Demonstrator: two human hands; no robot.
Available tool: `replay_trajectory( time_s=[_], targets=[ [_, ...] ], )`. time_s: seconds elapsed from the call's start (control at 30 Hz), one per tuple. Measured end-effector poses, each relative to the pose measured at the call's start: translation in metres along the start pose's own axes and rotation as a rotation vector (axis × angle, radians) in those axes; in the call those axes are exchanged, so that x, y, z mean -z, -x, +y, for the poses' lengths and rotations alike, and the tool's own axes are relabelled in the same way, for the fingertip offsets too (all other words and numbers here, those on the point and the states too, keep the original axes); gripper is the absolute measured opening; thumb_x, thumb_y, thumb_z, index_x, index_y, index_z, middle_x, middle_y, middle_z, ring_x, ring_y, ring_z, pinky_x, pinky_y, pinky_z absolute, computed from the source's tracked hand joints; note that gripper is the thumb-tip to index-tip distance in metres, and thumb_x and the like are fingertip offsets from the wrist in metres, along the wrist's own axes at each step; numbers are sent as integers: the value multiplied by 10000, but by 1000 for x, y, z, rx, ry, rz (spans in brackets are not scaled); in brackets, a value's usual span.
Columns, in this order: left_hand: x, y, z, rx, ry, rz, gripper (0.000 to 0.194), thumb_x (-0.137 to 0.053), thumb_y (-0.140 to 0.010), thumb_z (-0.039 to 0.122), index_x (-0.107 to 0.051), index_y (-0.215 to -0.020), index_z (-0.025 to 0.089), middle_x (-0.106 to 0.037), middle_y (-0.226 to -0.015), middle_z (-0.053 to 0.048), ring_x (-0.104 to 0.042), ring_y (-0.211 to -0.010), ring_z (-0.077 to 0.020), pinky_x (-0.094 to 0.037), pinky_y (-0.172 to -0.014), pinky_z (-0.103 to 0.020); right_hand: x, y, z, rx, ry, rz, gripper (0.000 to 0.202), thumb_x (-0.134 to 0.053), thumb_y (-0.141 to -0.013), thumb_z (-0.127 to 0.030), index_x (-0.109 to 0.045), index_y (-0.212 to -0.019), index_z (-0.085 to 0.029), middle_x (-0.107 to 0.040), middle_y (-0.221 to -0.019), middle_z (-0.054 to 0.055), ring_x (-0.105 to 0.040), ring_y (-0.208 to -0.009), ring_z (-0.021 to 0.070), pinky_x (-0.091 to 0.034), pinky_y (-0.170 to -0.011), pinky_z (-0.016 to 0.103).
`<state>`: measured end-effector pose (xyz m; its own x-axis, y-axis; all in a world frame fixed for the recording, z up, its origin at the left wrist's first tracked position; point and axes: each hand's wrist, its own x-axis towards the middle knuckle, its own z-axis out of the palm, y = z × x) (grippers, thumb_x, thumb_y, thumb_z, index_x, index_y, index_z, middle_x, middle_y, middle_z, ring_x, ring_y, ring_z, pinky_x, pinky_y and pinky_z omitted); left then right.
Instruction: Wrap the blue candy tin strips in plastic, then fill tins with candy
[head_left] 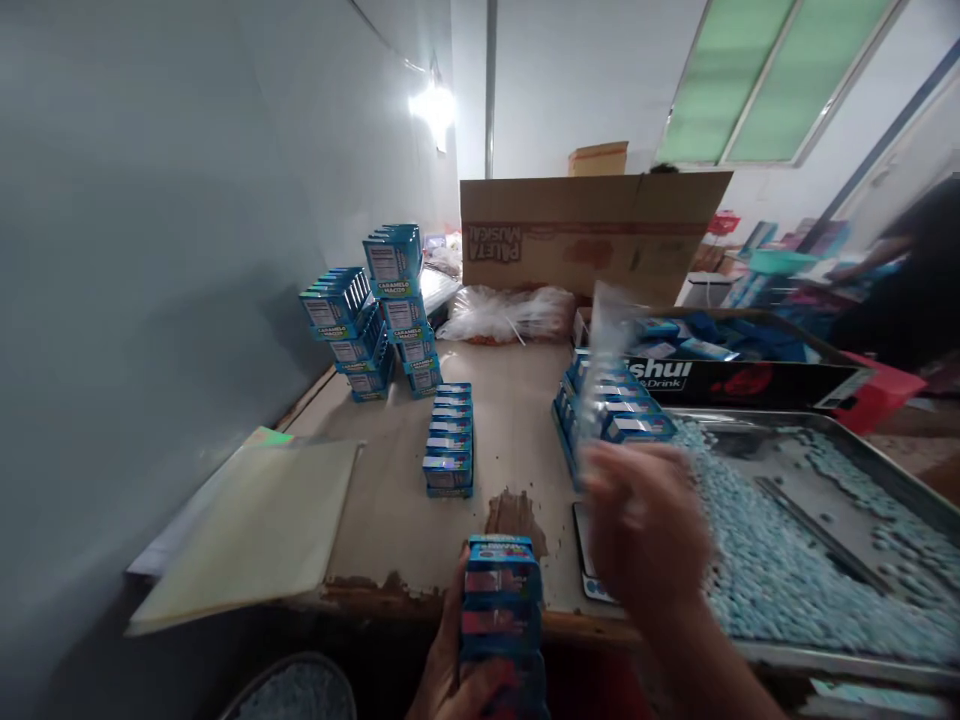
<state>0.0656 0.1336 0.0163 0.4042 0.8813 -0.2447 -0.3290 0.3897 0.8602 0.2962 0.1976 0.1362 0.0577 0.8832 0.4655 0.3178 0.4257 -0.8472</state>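
At bottom centre the left hand has its grip closed around a blue carton, while the motion-blurred right hand apparently pinches upright clear film.

"CARAMELO MACIZO" can be read on the lower front edges of the stacked blue boxes. "PALETA" and "MUSICAL" are printed on the large cardboard box at the back of the desk. On the black carton, "ishui" and "& Drink" are shown in white, the start of the name being hidden. The lettering on the held blue pack is too blurred to be read.
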Motion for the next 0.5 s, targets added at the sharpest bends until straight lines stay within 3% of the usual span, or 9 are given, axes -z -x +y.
replay_trajectory(
  time_s=[0.1,0.2,0.27,0.37,0.43,0.5],
  targets=[
    [16,-10,17,-272,-309,49,882,-744,-735,703,-498,-1520,384,-523,-1557,-82,-460,-1442,-419,-349,-1212,-542,-47,-13,39,90,475,-160,219,-595,-913,-182,-778,-992,-272,-760,-895,88,-641,-899,278,-436,-880,414],
    [32,-27,59,-553,-770,177,662,-813,-744,556,-658,-1371,410,-560,-1527,-40,-491,-1423,-389,-343,-1229,-510,-66,-14,83,-54,745,-323,125,-690,-836,-175,-745,-734,-221,-753,-763,68,-653,-767,225,-377,-707,320],
    [35,-42,94,-673,-1038,86,605,-895,-695,392,-718,-1272,436,-659,-1414,-33,-614,-1284,-360,-443,-1154,-482,-67,-12,101,-118,779,-344,93,-763,-797,-245,-729,-716,-215,-752,-774,50,-655,-752,203,-316,-645,294],
    [27,-73,137,-694,-1183,-223,447,-866,-747,383,-768,-1183,395,-738,-1278,-38,-708,-1070,-292,-552,-991,-411,-62,-14,110,-97,780,-383,142,-791,-787,-318,-714,-742,-207,-744,-784,35,-639,-725,179,-232,-600,290],
    [17,-99,150,-713,-1201,-234,415,-820,-801,417,-753,-1203,338,-753,-1224,-51,-708,-1012,-263,-568,-922,-385,-60,-19,108,-89,804,-405,145,-760,-819,-313,-704,-747,-201,-741,-770,34,-622,-691,168,-198,-589,297],
    [9,-123,149,-804,-1318,-172,421,-801,-824,413,-729,-1217,280,-756,-1179,-63,-689,-1034,-262,-551,-927,-387,-60,-25,105,-93,845,-388,144,-737,-847,-308,-696,-763,-198,-738,-752,31,-611,-670,163,-186,-581,301]
  ],
)
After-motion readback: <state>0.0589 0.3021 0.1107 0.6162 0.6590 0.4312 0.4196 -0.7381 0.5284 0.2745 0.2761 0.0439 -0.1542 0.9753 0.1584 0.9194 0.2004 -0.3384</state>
